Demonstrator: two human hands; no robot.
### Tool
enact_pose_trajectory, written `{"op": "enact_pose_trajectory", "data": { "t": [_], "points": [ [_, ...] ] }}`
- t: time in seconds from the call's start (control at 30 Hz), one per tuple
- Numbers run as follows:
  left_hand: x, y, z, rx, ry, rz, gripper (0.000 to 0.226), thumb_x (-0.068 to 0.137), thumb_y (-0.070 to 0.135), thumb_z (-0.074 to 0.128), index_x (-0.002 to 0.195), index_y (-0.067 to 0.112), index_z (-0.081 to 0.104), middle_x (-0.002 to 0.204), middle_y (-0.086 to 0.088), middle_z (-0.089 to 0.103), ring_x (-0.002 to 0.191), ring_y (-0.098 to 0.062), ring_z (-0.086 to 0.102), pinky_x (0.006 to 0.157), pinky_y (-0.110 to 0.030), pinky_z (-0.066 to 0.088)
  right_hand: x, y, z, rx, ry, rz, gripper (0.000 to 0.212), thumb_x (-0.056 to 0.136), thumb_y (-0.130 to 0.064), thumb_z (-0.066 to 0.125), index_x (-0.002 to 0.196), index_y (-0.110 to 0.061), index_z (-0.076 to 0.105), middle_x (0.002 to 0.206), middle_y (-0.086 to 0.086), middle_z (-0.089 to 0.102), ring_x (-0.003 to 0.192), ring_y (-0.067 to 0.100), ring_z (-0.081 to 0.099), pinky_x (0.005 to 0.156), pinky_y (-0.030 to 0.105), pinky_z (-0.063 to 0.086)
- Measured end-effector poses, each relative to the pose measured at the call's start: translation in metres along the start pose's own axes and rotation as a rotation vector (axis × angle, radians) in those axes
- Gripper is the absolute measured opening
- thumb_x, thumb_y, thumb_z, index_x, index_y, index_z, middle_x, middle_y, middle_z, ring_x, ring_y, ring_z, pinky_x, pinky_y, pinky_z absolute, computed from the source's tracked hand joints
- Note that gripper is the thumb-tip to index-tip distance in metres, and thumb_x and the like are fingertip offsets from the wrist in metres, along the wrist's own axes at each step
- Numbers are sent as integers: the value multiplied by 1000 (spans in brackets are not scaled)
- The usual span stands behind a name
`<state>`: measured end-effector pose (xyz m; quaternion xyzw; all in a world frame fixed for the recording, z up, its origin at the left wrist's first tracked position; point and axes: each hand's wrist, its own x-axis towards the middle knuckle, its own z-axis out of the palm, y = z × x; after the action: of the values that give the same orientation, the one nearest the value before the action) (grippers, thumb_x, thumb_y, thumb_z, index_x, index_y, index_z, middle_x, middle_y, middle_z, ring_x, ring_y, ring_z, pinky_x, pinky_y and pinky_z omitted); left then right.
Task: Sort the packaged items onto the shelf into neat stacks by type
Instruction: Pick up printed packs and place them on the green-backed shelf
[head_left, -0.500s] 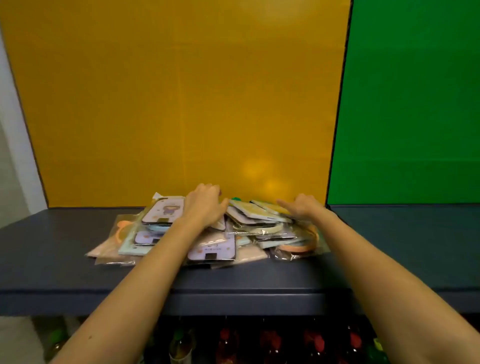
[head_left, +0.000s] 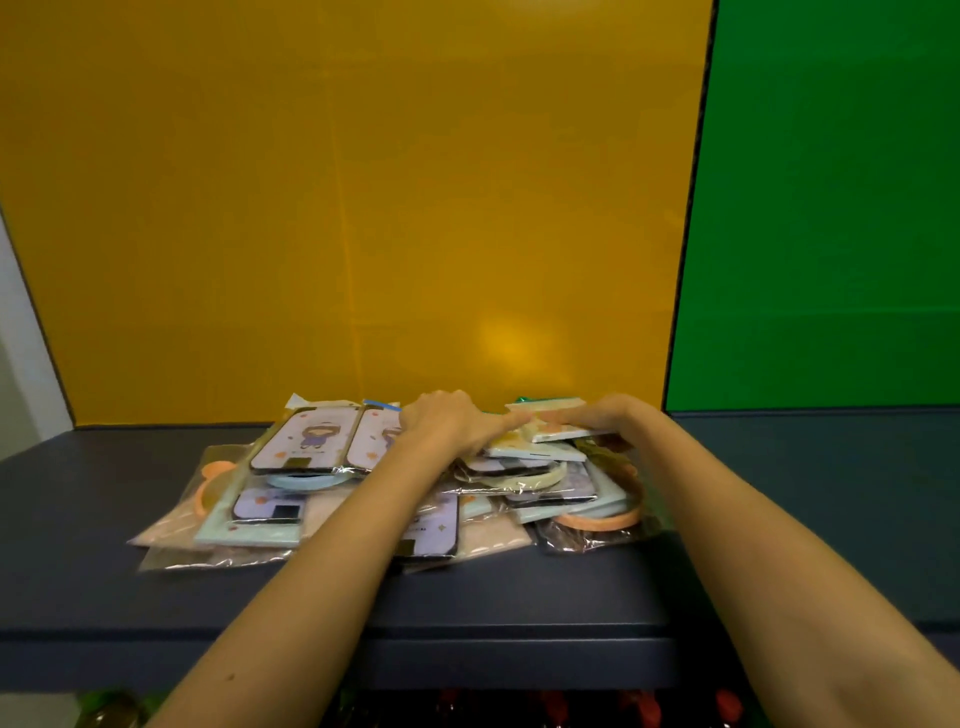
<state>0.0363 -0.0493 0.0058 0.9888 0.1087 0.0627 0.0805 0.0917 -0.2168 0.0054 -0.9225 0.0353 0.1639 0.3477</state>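
**Both hands on the unsorted pile**

Left hand (head_left: 447, 423) lay flat, fingers extended, steadying the heaped packaged items (head_left: 395, 488) on the shelf (head_left: 104, 597); right hand (head_left: 597, 418) seemingly pinched a pale flat packet (head_left: 563, 434) on top, probably to separate it.

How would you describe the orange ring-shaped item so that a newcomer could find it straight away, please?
Start at the dark shelf below the yellow wall, then go to the right end of the heap of packets. The orange ring lies there in clear wrap, curved and peach-coloured, unlike the flat rectangular cards beside it.
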Motion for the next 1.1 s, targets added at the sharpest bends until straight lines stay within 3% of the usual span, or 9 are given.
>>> {"op": "enact_pose_trajectory", "data": {
  "t": [0.07,0.13,0.23,0.33,0.6,0.77,0.87,0.97,1.1],
  "points": [
    [2,8,-2,20,-99,-42,92,58,93,35,93,14,67,117,-7,63,112,-29,56,84,-35,42,8,4,-3,66,88,-59,93,74,-57,67,142,-3,35,128,16,51,94,27,55,78,38,46],
    [3,13,-5,-62,-196,-67,103,56,90,47,123,13,58,138,-8,52,125,-30,49,94,-38,42,11,7,-4,157,129,-83,95,71,-53,72,141,-2,33,111,12,51,67,17,46,59,32,41],
    [6,16,-7,-256,-296,-54,111,58,77,63,139,5,40,149,-10,40,133,-30,43,106,-38,39,6,11,0,247,165,-73,88,77,-45,71,142,-1,30,128,17,51,92,26,56,74,36,45],
    [5,21,-6,-288,-371,-17,105,70,67,63,144,0,30,152,-13,33,137,-31,38,108,-37,35,-7,16,2,294,215,-76,79,84,-39,66,142,1,29,146,17,39,129,32,44,92,38,40],
    [3,28,0,-345,-500,26,93,78,59,61,144,2,29,153,-13,30,137,-30,35,106,-38,34,0,34,0,476,444,-78,64,75,-37,75,122,-2,52,125,15,61,113,29,60,88,37,52],
    [5,25,-3,-453,-445,92,82,75,52,69,134,2,43,140,-12,46,112,-25,47,87,-33,38,12,57,-16,537,539,-69,70,64,-43,79,117,-5,54,115,14,66,104,31,64,86,44,56],
    [11,24,-4,-733,-405,125,66,79,32,72,131,2,44,110,-11,64,89,-19,65,65,-27,52,2,71,-27,621,591,-76,60,70,-36,76,116,-4,56,115,15,66,103,31,65,86,45,56],
    [12,29,-10,-1022,-347,121,39,89,11,61,122,1,44,91,-13,69,43,-10,66,36,-17,49,-17,86,-40,705,629,-87,51,77,-28,73,118,-3,55,114,13,67,95,24,65,57,31,53],
    [9,60,-16,-1219,-238,189,44,90,6,57,129,-3,40,97,-25,64,33,-12,62,31,-15,44,-46,121,-65,724,710,-82,42,80,-24,71,113,-1,61,114,15,66,82,20,58,46,23,39]
  ]
}}
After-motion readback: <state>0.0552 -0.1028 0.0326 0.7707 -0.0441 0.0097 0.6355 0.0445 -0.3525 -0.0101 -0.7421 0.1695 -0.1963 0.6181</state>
